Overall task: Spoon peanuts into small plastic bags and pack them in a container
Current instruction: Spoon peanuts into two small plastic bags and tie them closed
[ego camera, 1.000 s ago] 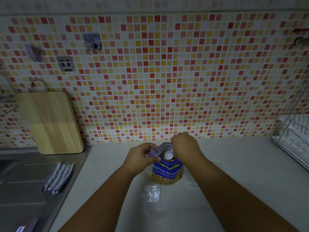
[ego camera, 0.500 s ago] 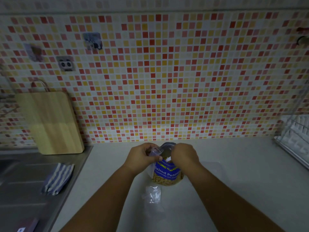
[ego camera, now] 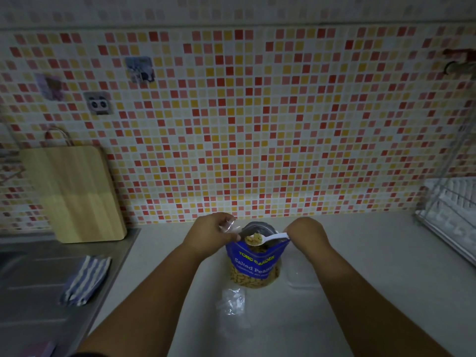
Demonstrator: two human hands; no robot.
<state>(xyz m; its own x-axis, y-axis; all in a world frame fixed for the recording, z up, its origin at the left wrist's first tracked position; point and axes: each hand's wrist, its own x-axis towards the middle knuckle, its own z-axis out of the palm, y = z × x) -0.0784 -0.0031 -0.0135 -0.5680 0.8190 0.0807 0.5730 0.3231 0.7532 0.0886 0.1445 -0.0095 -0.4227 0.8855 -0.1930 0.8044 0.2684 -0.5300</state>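
Note:
A blue pouch of salted peanuts [ego camera: 253, 264] stands open on the counter between my arms. My right hand [ego camera: 305, 231] grips the handle of a white plastic spoon [ego camera: 268, 238] loaded with peanuts, held just above the pouch mouth. My left hand [ego camera: 212, 233] pinches a small clear plastic bag [ego camera: 231, 226] beside the spoon's bowl. A bundle of spare clear bags [ego camera: 231, 301] lies on the counter in front of the pouch. A clear plastic container [ego camera: 300, 273] sits right of the pouch, partly hidden by my right forearm.
A wooden cutting board [ego camera: 74, 194] leans on the tiled wall at left. A striped cloth [ego camera: 86, 279] lies on the steel sink drainer [ego camera: 33, 292]. A dish rack [ego camera: 453, 217] stands at the right edge of the white counter [ego camera: 373, 253].
My right hand has drawn the spoon up out of the pouch, now full of peanuts, and moved right. My left hand still holds the small bag at the pouch mouth.

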